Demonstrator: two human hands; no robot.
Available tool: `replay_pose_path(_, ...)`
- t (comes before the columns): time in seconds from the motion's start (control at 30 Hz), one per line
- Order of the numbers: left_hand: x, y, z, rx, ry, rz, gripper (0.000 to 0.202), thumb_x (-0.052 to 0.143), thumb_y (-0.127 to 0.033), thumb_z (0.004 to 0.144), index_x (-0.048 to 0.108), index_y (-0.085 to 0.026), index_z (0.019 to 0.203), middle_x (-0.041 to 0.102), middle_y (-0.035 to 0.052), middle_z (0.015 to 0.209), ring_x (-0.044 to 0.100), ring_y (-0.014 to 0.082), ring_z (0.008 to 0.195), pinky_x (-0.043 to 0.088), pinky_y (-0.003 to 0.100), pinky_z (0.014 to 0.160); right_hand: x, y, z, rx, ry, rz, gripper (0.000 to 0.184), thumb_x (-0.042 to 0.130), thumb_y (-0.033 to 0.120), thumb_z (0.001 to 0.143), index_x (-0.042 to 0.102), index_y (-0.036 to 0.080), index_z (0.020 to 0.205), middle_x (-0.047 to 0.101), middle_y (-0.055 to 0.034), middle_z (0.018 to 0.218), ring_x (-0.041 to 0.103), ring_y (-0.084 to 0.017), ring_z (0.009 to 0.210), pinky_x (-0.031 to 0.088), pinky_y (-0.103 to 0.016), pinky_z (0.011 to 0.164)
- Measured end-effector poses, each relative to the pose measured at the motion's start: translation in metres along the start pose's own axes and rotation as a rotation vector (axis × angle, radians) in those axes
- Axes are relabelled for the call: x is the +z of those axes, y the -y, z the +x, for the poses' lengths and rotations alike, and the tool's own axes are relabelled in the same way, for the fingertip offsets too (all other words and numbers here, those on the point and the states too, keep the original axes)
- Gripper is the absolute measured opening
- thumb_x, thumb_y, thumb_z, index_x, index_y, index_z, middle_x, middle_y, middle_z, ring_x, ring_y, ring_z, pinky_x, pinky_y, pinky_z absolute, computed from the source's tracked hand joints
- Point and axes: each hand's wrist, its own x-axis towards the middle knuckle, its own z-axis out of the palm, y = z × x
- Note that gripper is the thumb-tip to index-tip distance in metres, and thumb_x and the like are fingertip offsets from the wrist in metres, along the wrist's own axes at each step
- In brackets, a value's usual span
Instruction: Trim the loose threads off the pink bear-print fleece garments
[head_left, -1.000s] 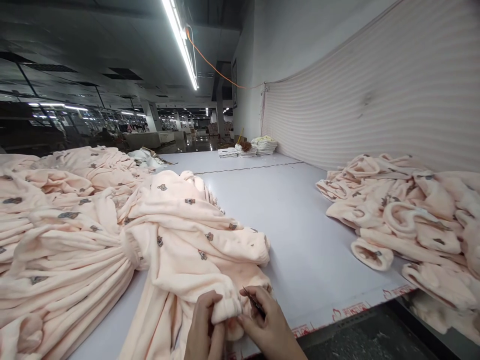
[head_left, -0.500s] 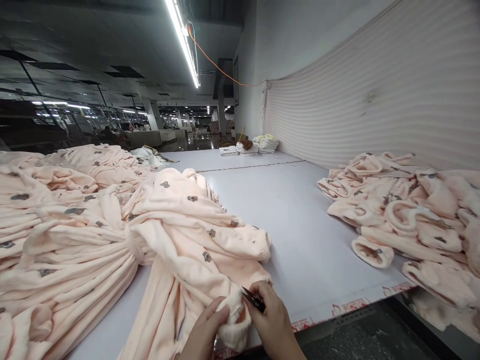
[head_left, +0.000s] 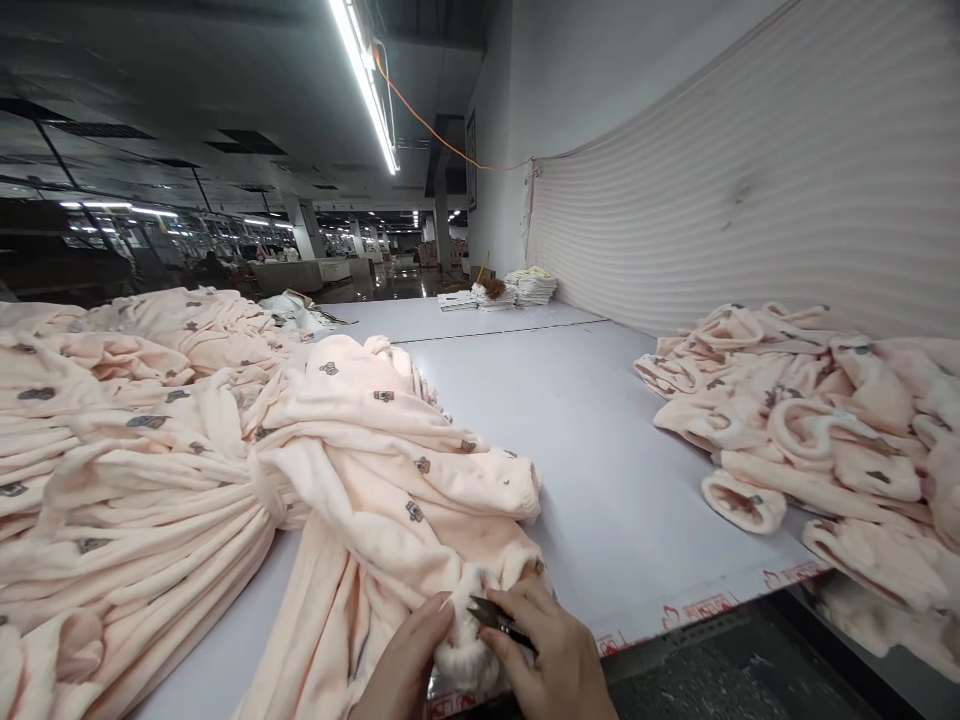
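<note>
At the table's near edge lies a pale pink fleece garment (head_left: 420, 490) with small grey-brown printed motifs. Its gathered cuff (head_left: 466, 650) is pinched between the thumb and fingers of my left hand (head_left: 405, 655). My right hand (head_left: 551, 645) is closed around small dark thread snips (head_left: 499, 618). The blades point left and rest at or just over the cuff's fabric; their tips look slightly apart. Whether a thread lies between them is too small to tell. My right fingers also sit close against the garment's edge.
A large heap of similar pink garments (head_left: 135, 440) covers the left side, one bundle cinched tight. Another pile (head_left: 817, 430) lies at the right, partly hanging over the edge. The white tabletop (head_left: 585, 440) runs between them. Folded stacks (head_left: 531, 287) stand at the far end beside a striped curtain (head_left: 735, 200).
The snips have moved slightly left and down onto the cuff, and their blades now show parted. My left hand has turned the cuff a little; its opening no longer shows.
</note>
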Motion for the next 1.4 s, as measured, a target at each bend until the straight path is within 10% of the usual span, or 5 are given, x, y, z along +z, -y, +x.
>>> replay_pose_path(0.2, -0.014, -0.037, -0.015, 0.386, 0.118, 0.750, 0.025, 0.059, -0.039, 0.076, 0.065, -0.019, 0.063, 0.062, 0.0097, 0.111, 0.055, 0.0275, 0.105, 0.039, 0.033, 0.092, -0.012, -0.039, 0.007, 0.188, -0.053, -0.005, 0.030, 0.053, 0.023, 0.083, 0.061, 0.026, 0.111, 0.065, -0.0036, 0.103, 0.063, -0.020, 0.094, 0.048, -0.028, 0.078)
replay_pose_path(0.43, -0.009, -0.039, -0.004, -0.033, 0.347, 1.269, 0.023, 0.061, -0.045, 0.071, 0.065, -0.023, 0.078, 0.067, 0.0022, 0.071, 0.059, 0.0231, 0.066, 0.036, 0.028, 0.057, -0.003, -0.067, 0.031, 0.217, -0.092, -0.012, 0.015, 0.052, 0.024, 0.084, 0.065, 0.020, 0.079, 0.060, -0.0016, 0.078, 0.062, -0.019, 0.076, 0.047, -0.028, 0.069)
replay_pose_path(0.67, 0.030, 0.009, 0.025, 0.304, -0.008, 0.847, 0.010, 0.054, -0.024, 0.074, 0.052, -0.021, 0.083, 0.060, 0.0017, 0.078, 0.054, 0.0197, 0.072, 0.039, 0.028, 0.067, -0.003, -0.045, 0.012, 0.185, -0.105, 0.032, 0.008, 0.052, 0.021, 0.083, 0.059, 0.021, 0.079, 0.061, -0.0002, 0.077, 0.062, -0.017, 0.072, 0.047, -0.023, 0.064)
replay_pose_path(1.0, 0.010, 0.017, 0.040, -0.104, 0.271, -0.196, 0.025, 0.061, -0.017, 0.068, 0.066, -0.016, 0.093, 0.070, 0.0037, 0.080, 0.061, 0.0212, 0.086, 0.041, 0.029, 0.080, -0.019, -0.029, 0.020, 0.182, 0.030, -0.118, 0.007, 0.055, 0.026, 0.085, 0.061, 0.025, 0.088, 0.061, 0.0007, 0.084, 0.063, -0.017, 0.077, 0.046, -0.023, 0.067)
replay_pose_path(1.4, 0.017, -0.004, 0.030, -0.211, 0.364, -0.457, 0.029, 0.055, -0.006, 0.069, 0.072, -0.011, 0.092, 0.073, 0.0071, 0.078, 0.064, 0.0238, 0.093, 0.040, 0.035, 0.094, -0.025, -0.016, 0.015, 0.164, 0.135, 0.091, 0.023, 0.056, 0.025, 0.085, 0.069, 0.026, 0.104, 0.066, -0.0023, 0.093, 0.065, -0.018, 0.087, 0.048, -0.023, 0.076)
